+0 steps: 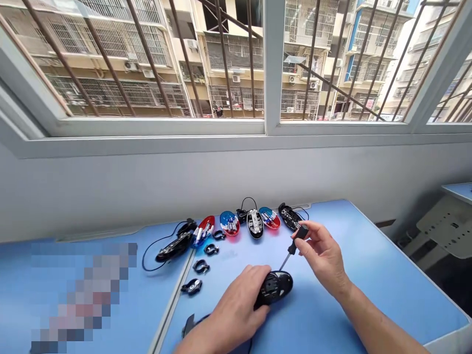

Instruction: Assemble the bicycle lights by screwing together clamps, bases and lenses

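Note:
My left hand (241,302) grips a black oval casing (277,286), fingers over its far side and thumb at the near side. In my right hand (320,253) is a screwdriver (292,246) with a black handle, pinched between thumb and fingers. Its shaft slants down to the casing's upper edge; whether the tip touches a screw I cannot make out. Partly covered by my left forearm lies another dark part (190,324) with a cable.
Black clamp rings (201,266) line the seam between the blue tables (391,295). Along the wall sit red-and-blue shells with batteries (229,223), an opened black casing (255,223) and corded black units (175,247). A blurred patch (84,300) covers something at left.

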### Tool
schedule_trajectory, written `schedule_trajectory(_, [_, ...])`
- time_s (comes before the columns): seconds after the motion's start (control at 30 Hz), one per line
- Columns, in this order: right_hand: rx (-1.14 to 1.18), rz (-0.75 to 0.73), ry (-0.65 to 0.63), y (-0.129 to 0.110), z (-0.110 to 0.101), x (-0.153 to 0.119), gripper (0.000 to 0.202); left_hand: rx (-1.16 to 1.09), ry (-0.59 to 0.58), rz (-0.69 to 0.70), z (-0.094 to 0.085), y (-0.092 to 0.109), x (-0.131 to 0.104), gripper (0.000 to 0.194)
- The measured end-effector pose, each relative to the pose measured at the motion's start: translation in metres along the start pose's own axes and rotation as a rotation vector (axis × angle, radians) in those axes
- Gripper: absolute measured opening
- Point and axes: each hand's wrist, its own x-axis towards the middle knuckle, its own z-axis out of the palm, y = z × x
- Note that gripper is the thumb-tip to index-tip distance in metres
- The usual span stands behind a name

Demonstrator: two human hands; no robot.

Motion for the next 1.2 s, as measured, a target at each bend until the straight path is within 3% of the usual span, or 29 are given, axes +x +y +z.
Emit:
schedule_trajectory(0.1, [-0.056,-0.091,-0.03,-0.007,-0.002,-0.005,0.031,-0.037,0.047,0.078,0.005,-0.009,-0.006,0.055])
schedule_trajectory(0.23, [-0.127,-0.22,-0.073,-0.015,-0.003,-0.011,0.04,-0.051,0.054,0.063,0.007,-0.016,-0.01,0.062])
schedule_trajectory(0.4, [-0.187,-0.304,-0.128,-0.017,0.0,-0.014,0.043,-0.114,0.029,0.001,0.009,-0.016,-0.006,0.047])
schedule_trajectory(0.6, [-0.206,-0.335,-0.142,-0.015,0.003,-0.014,0.043,-0.15,0.036,-0.001,0.011,-0.016,-0.006,0.038])
schedule_trajectory(1.2, [-0.24,-0.36,-0.182,-0.008,0.006,-0.015,0.044,-0.128,0.131,0.036,0.016,-0.023,-0.006,0.054])
